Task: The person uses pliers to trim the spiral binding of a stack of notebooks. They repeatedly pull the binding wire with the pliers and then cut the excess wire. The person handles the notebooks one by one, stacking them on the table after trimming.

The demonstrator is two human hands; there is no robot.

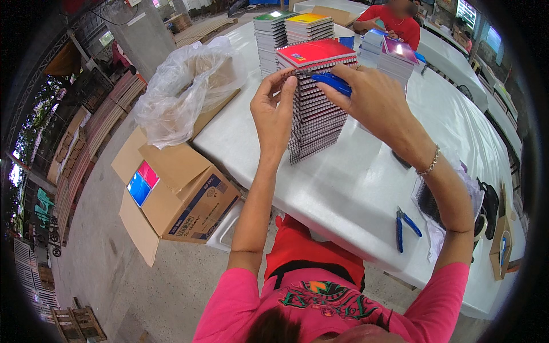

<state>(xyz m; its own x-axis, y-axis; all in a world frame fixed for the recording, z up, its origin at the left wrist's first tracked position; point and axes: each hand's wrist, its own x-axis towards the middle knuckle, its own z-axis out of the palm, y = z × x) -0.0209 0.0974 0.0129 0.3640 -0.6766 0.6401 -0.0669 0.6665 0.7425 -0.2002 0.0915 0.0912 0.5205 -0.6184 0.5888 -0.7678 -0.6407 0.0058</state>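
Observation:
A tall stack of spiral notebooks (320, 123) with a red cover (314, 53) on top stands on the white-covered table (343, 194), its wire bindings facing me. My right hand (377, 106) is closed around blue-handled wire cutters (333, 84), whose tip points left along the binding edge near the top of the stack. At the upper left corner of the stack, my left hand (273, 111) pinches the binding end of a top notebook between thumb and fingers. Just what the cutter jaws touch is too small to tell.
Behind stand notebook stacks with green (273, 17), yellow (309, 19) and purple (400, 50) covers. Other blue-handled cutters (400, 228) lie at right. An open cardboard box (191, 208) is at left, below a clear plastic bag (171, 97). A person in red (403, 28) sits across.

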